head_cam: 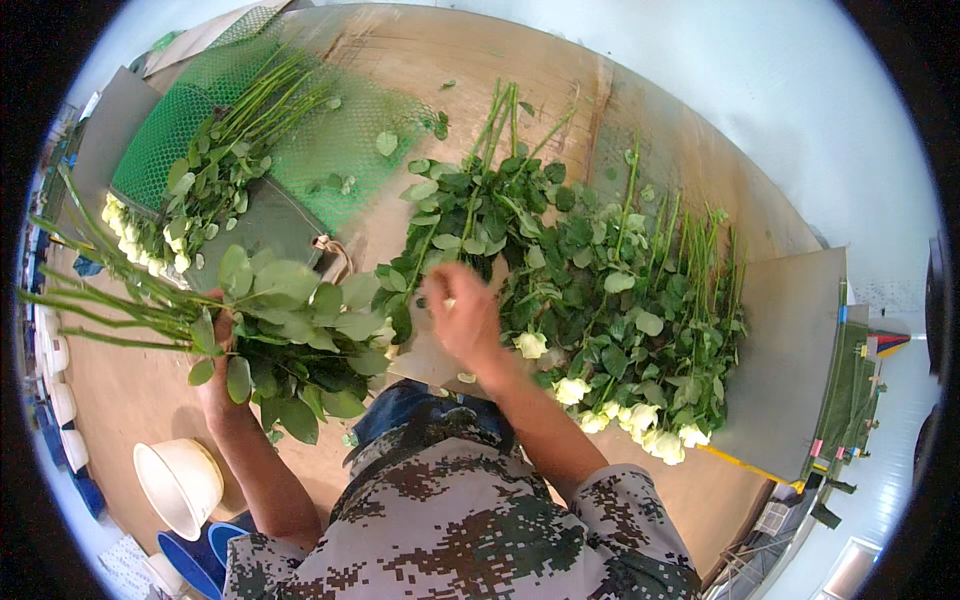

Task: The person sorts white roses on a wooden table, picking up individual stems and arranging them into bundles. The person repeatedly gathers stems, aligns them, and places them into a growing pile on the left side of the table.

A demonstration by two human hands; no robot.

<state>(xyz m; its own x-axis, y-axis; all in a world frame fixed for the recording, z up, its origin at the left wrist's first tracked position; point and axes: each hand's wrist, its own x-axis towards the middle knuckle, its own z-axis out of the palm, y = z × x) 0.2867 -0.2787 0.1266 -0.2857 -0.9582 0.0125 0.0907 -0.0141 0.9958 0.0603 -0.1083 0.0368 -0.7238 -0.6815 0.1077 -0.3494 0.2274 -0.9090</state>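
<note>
My left hand [216,386] is closed around the stems of a leafy rose bunch [285,330], held at the left with the cut ends pointing left. Its leaves hide most of the blooms. My right hand [465,311] is blurred, fingers curled, at the left edge of a pile of cut roses [585,277] on the table [420,52]. Whether anything is between those fingers is unclear. White rose heads [641,420] hang at the table's near edge, while the pile's bare stems point away from me.
Green plastic mesh [225,112] covers part of another white-rose bunch [217,165] at the back left. A grey panel [787,360] borders the right. On the floor at lower left stand a white bucket [180,487] and blue buckets [187,566]. Loose leaves [387,142] dot the table.
</note>
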